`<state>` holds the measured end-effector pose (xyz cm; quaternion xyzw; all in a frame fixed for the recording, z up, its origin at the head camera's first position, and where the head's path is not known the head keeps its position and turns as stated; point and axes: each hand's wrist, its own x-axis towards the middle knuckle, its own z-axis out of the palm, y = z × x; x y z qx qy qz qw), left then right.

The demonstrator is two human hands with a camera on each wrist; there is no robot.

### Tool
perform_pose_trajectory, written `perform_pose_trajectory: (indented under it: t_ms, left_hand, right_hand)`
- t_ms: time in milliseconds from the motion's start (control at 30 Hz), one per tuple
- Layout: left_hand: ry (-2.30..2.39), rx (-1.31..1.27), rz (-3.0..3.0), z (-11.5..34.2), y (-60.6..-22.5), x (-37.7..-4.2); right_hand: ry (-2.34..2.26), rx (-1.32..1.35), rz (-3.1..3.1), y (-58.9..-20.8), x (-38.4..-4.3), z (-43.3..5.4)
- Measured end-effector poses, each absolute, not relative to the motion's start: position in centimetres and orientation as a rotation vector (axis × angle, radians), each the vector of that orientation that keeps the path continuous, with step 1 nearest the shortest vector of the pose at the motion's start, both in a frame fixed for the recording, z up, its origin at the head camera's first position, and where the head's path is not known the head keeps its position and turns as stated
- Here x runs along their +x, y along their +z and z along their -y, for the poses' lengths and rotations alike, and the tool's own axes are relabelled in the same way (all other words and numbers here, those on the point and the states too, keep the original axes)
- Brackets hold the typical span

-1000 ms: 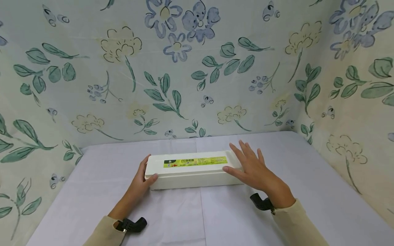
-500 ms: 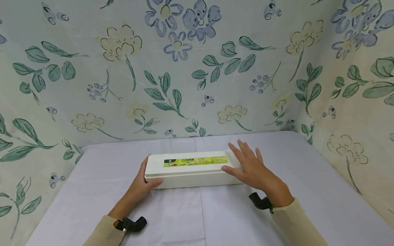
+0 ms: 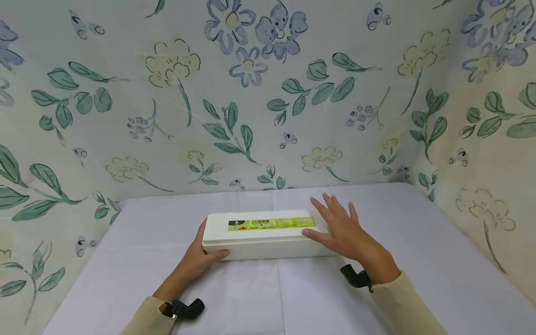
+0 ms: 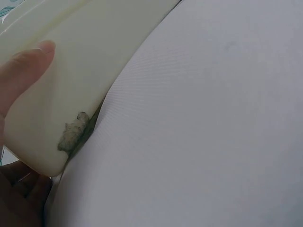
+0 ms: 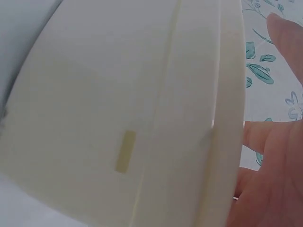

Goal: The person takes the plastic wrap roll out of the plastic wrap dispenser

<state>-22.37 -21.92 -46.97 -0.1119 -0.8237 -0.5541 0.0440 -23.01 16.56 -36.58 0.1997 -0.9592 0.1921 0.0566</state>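
Note:
A long white cling film box (image 3: pixel 268 249) with a green-yellow label (image 3: pixel 271 224) on its lid lies on the table. At its left end my left hand (image 3: pixel 193 261) grips it, thumb along the front face and the other fingers around the end, mostly hidden in the head view. The left wrist view shows that thumb (image 4: pixel 26 71) pressed on the pale front face, above a grey-green patch (image 4: pixel 74 131) near the lower edge. My right hand (image 3: pixel 349 239) lies over the right end, fingers straight and spread, thumb at the lid. In the right wrist view some of its fingers are behind the box.
A white cloth (image 3: pixel 234 298) with fold creases covers the table. Floral fabric (image 3: pixel 251 107) hangs along the back and both sides. A black wrist camera mount (image 3: pixel 186 308) sticks out from the left wrist, another mount (image 3: pixel 356 276) from the right wrist.
The left thumb has slid rightward and lower along the box's front. My right hand sits slightly further left over the lid's right end. The head view has shifted a little.

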Motion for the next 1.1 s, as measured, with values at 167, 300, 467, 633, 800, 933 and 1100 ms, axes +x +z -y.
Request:
perform_pose_trajectory:
  t_ms: [167, 300, 467, 633, 800, 933, 1100]
  left_hand:
    - [-1.648, -0.320, 2.542, 21.8, -47.1, -21.9]
    - [-1.637, -0.327, 2.546, 21.8, -46.9, -21.8]
    - [-1.620, -0.330, 2.541, 21.7, -46.6, -21.8]
    - [-1.613, -0.327, 2.542, 21.7, -46.5, -21.9]
    - [-1.614, -0.300, 2.550, 21.7, -46.6, -21.8]
    - [-1.611, -0.284, 2.561, 21.7, -46.6, -21.9]
    - [-1.592, -0.279, 2.579, 21.7, -46.7, -22.1]
  right_hand:
    - [0.556, 0.597, 2.906, -36.9, -22.9, -16.5]
    - [0.527, 0.579, 2.905, -37.1, -22.9, -16.5]
    - [0.492, 0.559, 2.910, -37.2, -23.1, -16.4]
    - [0.449, 0.559, 2.907, -37.5, -23.3, -16.4]
    - [0.372, 0.601, 2.878, -37.9, -23.5, -16.3]
    - [0.358, 0.622, 2.861, -38.1, -23.5, -16.3]
    - [0.348, 0.635, 2.854, -38.4, -23.7, -16.4]
